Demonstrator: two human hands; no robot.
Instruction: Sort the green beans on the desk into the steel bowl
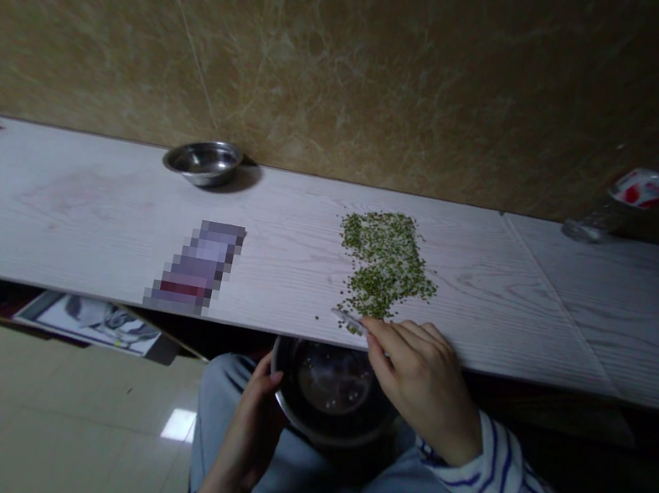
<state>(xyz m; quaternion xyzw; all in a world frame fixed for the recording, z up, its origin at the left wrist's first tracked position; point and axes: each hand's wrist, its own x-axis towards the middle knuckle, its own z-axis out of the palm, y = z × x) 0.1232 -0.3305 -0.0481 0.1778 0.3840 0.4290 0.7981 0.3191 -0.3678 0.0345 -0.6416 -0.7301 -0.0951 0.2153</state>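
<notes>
Small green beans (pixel 387 261), which look like mung beans, lie spread in a patch on the white wood-grain table. At the patch's near end, my right hand (pixel 418 373) is closed on a small pale spoon (pixel 349 321), its tip among a few beans by the table edge. Below that edge, over my lap, is a dark-looking metal basin (pixel 322 432). My left hand (pixel 258 417) grips its left rim, thumb on top and fingers hidden beneath. A few small specks show inside the basin, too small to make out.
A shallow steel bowl (pixel 204 163) stands near the wall. A pixelated flat object (pixel 198 266) lies left of the beans. At the right stands a clear bottle (pixel 639 189) with a white cap. Under the table, an open drawer (pixel 92 322) sticks out on the left.
</notes>
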